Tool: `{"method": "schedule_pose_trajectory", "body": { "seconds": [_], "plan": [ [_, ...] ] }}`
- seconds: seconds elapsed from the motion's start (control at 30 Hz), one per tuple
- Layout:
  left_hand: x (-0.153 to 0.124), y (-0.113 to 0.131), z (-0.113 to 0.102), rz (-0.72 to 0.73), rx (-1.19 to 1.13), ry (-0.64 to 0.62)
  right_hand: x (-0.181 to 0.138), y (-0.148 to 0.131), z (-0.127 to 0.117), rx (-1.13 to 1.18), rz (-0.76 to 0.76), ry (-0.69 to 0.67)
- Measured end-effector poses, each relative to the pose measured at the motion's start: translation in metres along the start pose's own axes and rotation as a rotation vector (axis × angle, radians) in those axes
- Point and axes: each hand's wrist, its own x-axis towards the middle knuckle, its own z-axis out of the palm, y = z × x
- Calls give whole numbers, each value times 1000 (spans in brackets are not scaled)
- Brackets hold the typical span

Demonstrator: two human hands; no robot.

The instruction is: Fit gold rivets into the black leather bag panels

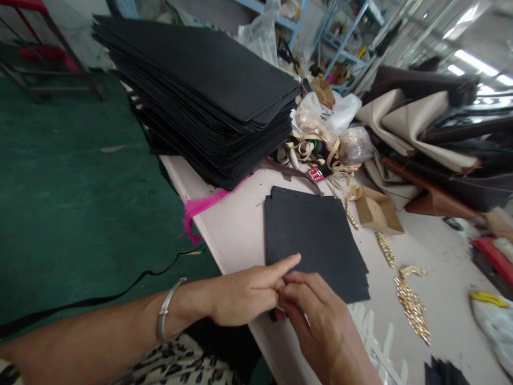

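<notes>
My left hand and my right hand meet at the near edge of a flat stack of black leather-like sheets. The left index finger points out over the sheets while its other fingers curl in. The right thumb and fingers pinch against the left fingertips. Whatever sits between them is mostly hidden; a small dark bit shows just below. A silver bangle is on my left wrist.
A tall pile of black sheets stands at the table's far left, by a pink strip. Gold chains, a small cardboard box, white strips and plastic bags lie around. Brown and cream bags are heaped at right.
</notes>
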Motion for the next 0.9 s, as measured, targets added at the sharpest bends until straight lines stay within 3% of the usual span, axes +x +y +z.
{"method": "schedule_pose_trajectory", "body": {
  "seconds": [0.1,0.2,0.33,0.4,0.47,0.57,0.77,0.9],
  "plan": [
    [3,-5,2,36,-119,29,1,0,0,-29,-6,31],
    [6,-9,1,8,-313,141,-2,6,-6,-9,4,81],
    [7,-5,-9,0,-475,510,-1,36,-14,-121,256,238],
    [4,-2,-15,-12,-475,702,5,58,-12,-226,411,242],
    [-2,0,-20,-32,-468,796,10,75,-7,-302,477,202],
    [-11,-1,-20,-93,-477,757,10,82,2,-268,473,151],
    [-15,-4,-4,-161,-390,520,-18,54,10,100,536,90],
    [-10,-5,8,-314,-347,531,-24,41,15,376,682,129]
  ]
}}
